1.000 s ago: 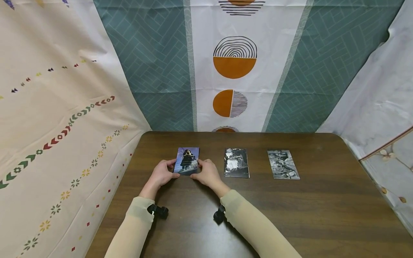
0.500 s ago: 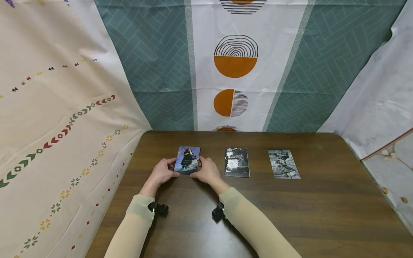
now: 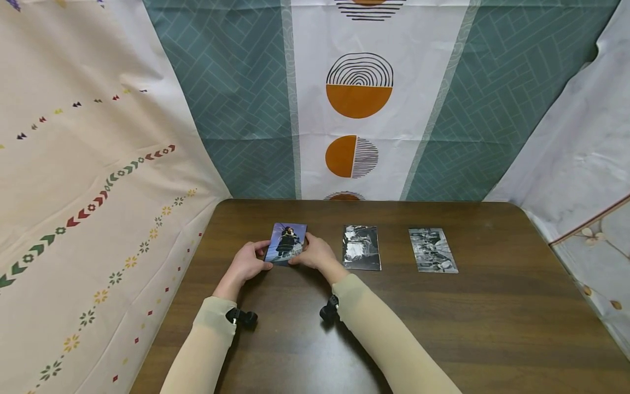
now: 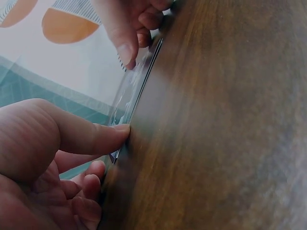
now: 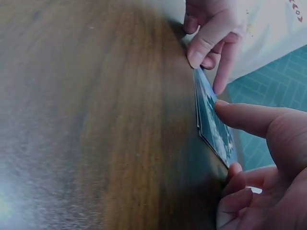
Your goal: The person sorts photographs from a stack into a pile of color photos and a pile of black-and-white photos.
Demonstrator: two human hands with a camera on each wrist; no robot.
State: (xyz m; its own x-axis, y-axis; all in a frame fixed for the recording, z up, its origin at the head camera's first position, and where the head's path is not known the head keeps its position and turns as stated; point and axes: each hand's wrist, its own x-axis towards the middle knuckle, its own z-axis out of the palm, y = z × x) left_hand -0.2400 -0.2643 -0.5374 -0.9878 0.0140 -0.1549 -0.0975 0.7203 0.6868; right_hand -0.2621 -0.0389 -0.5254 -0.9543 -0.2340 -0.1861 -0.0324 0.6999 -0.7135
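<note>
Colour photo [image 3: 287,243] pinched between left hand [image 3: 248,264], right hand [image 3: 317,254].

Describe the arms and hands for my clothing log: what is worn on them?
Both arms wear long, snug beige sleeves to the wrist. A small black camera mount sits at each wrist. The left hand and right hand are bare: no gloves, rings or watch visible.

From my remote seat I could see two black-and-white photos [image 3: 361,247] [image 3: 432,250] lying flat on the dark wooden table [image 3: 472,323], well apart from each other, with patterned cloth backdrops [image 3: 358,98] hung all around it.
</note>
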